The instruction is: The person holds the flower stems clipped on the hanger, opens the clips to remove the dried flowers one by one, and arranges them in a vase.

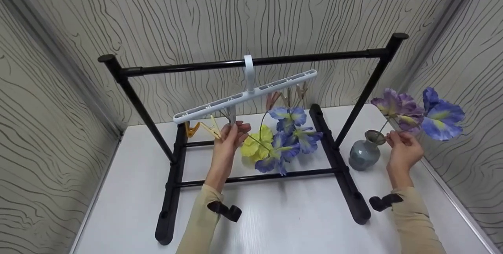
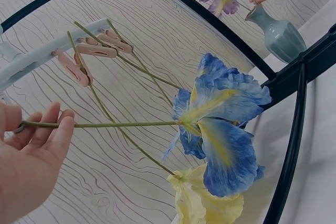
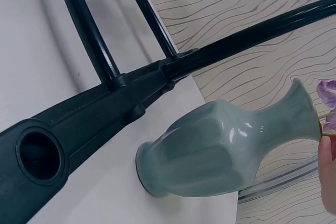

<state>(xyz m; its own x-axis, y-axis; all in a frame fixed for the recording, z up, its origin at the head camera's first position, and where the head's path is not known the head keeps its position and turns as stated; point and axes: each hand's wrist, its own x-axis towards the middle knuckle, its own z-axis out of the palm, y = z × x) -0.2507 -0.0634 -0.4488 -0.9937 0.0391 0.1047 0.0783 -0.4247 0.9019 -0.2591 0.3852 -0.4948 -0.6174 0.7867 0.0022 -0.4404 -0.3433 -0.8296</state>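
My left hand (image 1: 230, 140) pinches a grey clothespin (image 1: 232, 114) under the light-blue hanger (image 1: 251, 95). The stem of a blue artificial iris (image 2: 223, 124) runs across its fingers; the clothespin is mostly hidden by the thumb in the left wrist view. Other blue irises (image 1: 289, 118) and a yellow flower (image 1: 257, 142) hang from pinkish clothespins (image 2: 97, 50). My right hand (image 1: 404, 150) pinches a flower stem at the mouth of a grey-green vase (image 1: 363, 155). A purple flower (image 1: 397, 106) stands in the vase, with a blue iris (image 1: 444, 116) beside it above the hand.
The hanger hangs tilted from the top bar of a black rack (image 1: 188, 65) on a white table (image 1: 275, 214). An orange clothespin (image 1: 191, 129) and a yellow clothespin (image 1: 212, 128) hang at its left. The vase stands just right of the rack's foot. Patterned walls (image 1: 275, 14) enclose the table.
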